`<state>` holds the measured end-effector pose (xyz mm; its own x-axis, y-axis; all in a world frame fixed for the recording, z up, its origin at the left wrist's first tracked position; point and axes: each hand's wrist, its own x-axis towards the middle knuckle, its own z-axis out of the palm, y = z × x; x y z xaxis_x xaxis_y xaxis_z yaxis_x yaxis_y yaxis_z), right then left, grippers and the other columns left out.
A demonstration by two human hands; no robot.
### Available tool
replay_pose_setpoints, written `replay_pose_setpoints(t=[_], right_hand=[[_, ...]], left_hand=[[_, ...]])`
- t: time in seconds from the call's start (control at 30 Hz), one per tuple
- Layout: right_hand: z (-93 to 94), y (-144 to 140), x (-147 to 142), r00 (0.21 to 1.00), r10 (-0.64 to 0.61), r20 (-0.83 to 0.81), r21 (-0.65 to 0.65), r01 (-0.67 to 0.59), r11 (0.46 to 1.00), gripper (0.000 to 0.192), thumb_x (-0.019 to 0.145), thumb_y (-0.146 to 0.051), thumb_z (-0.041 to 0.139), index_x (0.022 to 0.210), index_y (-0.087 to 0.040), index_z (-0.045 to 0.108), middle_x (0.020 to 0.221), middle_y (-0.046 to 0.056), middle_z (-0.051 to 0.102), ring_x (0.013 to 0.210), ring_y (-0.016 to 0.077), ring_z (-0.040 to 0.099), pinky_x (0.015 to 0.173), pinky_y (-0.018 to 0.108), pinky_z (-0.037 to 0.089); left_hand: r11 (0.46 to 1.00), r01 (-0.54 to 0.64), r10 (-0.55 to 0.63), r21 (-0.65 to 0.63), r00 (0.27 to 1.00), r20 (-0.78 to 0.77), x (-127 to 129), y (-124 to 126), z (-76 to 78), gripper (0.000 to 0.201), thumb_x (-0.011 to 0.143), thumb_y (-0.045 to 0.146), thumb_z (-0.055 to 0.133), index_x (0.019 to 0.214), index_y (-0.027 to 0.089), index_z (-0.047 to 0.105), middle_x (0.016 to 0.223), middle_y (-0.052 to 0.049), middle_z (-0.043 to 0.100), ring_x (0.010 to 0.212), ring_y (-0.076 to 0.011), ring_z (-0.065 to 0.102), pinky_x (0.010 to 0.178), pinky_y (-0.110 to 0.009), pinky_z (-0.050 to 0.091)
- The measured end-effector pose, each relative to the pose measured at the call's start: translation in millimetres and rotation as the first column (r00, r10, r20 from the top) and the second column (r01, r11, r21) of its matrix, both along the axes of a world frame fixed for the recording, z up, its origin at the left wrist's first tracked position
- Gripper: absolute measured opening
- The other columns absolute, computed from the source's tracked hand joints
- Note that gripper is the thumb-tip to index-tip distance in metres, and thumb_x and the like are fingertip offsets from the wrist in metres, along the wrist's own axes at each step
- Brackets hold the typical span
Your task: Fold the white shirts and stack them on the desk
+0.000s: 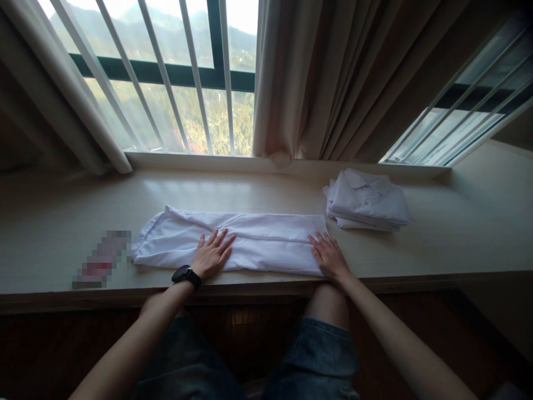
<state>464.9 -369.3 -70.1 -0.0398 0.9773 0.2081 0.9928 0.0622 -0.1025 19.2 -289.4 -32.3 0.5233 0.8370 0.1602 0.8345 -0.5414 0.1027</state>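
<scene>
pale windowsill worktop [62,233] under barred window. folded white garment [233,244] lies long axis left-right along near edge. left hand [213,254] flat, open on its middle; right hand [328,256] flat, open on right end. folded shirt stack [366,201] just beyond, far right.

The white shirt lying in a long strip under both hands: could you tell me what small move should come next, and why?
Probably the right hand should lift its end of the white shirt and fold it over toward the left hand. The shirt is already narrowed into a long strip, both palms rest flat on it, and the folded stack beside it shows shorter, compact bundles.
</scene>
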Motion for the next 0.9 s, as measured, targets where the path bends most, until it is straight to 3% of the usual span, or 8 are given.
replay_pose_setpoints(t=[0.17, 0.37, 0.47, 0.57, 0.73, 0.9], right_hand=[[-7.4, -3, 2, 1.0, -0.014, -0.014, -0.126, 0.012, 0.992, 0.052, 0.105, -0.045, 0.023, 0.156, -0.037, 0.032, 0.163, -0.001, 0.029, 0.151, 0.0298, 0.025, 0.117, 0.066, 0.021], [-2.5, -3, 8, 1.0, -0.002, -0.011, -0.111, 0.001, 0.994, 0.052, 0.104, -0.045, 0.025, 0.153, -0.034, 0.039, 0.161, 0.0, 0.035, 0.15, 0.0299, 0.027, 0.118, 0.065, 0.02], [3.6, 5, -1, 1.0, -0.018, 0.007, -0.012, 0.018, 1.0, 0.052, 0.104, -0.042, 0.028, 0.148, -0.024, 0.049, 0.156, 0.006, 0.043, 0.15, 0.0305, 0.026, 0.121, 0.059, 0.017], [11.5, 29, -22, 1.0, -0.03, -0.002, 0.042, 0.03, 0.999, 0.054, 0.104, -0.039, 0.028, 0.151, -0.02, 0.046, 0.159, 0.008, 0.038, 0.151, 0.0304, 0.022, 0.123, 0.055, 0.017], [14.0, 80, -60, 0.999, -0.019, -0.031, -0.083, 0.016, 0.996, 0.058, 0.104, -0.052, 0.025, 0.157, -0.03, 0.033, 0.165, 0.001, 0.023, 0.153, 0.0318, 0.016, 0.122, 0.06, 0.012], [4.0, 111, -48, 0.994, -0.084, -0.067, -0.204, 0.069, 0.977, 0.062, 0.103, -0.059, 0.021, 0.157, -0.03, 0.032, 0.165, 0.002, 0.024, 0.152, 0.0324, 0.016, 0.12, 0.066, 0.007]], left_hand=[[0.997, -0.036, 0.033, -0.065, 0.998, -0.045, -26, 4, -10.1, 0.055, 0.103, 0.048, 0.028, 0.157, 0.038, 0.028, 0.167, -0.002, 0.021, 0.152, -0.0308, 0.022, 0.12, -0.06, 0.014], [0.998, 0.02, -0.022, -0.057, 0.998, -0.05, -49, -5, 1.8, 0.052, 0.102, 0.043, 0.031, 0.152, 0.034, 0.041, 0.164, -0.002, 0.03, 0.152, -0.0286, 0.025, 0.121, -0.058, 0.015], [0.997, 0.018, -0.02, 0.077, 0.999, 0.03, -34, -7, 10.7, 0.05, 0.101, 0.036, 0.034, 0.147, 0.026, 0.049, 0.162, -0.006, 0.035, 0.152, -0.0268, 0.025, 0.124, -0.054, 0.014], [0.985, -0.002, -0.017, 0.175, 0.994, 0.11, -2, -3, 14.1, 0.053, 0.099, 0.035, 0.037, 0.152, 0.025, 0.042, 0.162, -0.007, 0.034, 0.153, -0.0264, 0.022, 0.125, -0.053, 0.011], [0.998, -0.024, 0.018, 0.058, 0.996, 0.091, 39, 8, -1.9, 0.054, 0.1, 0.044, 0.037, 0.152, 0.031, 0.042, 0.16, -0.005, 0.038, 0.151, -0.0308, 0.026, 0.122, -0.057, 0.015], [0.999, -0.019, 0.017, 0.028, 0.997, 0.072, 37, 13, -13.8, 0.053, 0.1, 0.047, 0.035, 0.151, 0.033, 0.044, 0.161, -0.003, 0.036, 0.15, -0.0304, 0.028, 0.123, -0.056, 0.015]])
